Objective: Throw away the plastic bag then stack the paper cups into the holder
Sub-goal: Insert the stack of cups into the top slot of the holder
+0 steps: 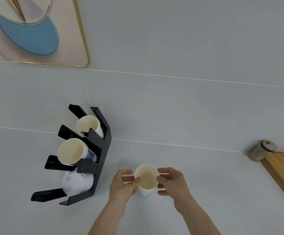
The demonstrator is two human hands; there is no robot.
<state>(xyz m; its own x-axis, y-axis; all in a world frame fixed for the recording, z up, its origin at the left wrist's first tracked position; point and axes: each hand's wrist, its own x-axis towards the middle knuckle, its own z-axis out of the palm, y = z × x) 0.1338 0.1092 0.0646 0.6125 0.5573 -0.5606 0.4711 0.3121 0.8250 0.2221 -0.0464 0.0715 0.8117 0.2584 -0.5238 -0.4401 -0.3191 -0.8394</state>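
A white paper cup (146, 179) stands upright on the pale counter, mouth open towards me. My left hand (123, 184) grips its left rim with thumb and fingers, and my right hand (171, 182) pinches its right rim. To the left stands a black tiered cup holder (96, 155). Its top slot holds a white paper cup (88, 125), its middle slot a nested stack of paper cups (73, 152) with a blue print, and its bottom slot white lids (76, 183). No plastic bag is in view.
A wooden tray (283, 173) lies at the right edge with a lidded glass jar (261, 150) beside its far end. A gold-framed picture (36, 31) hangs on the tiled wall at upper left.
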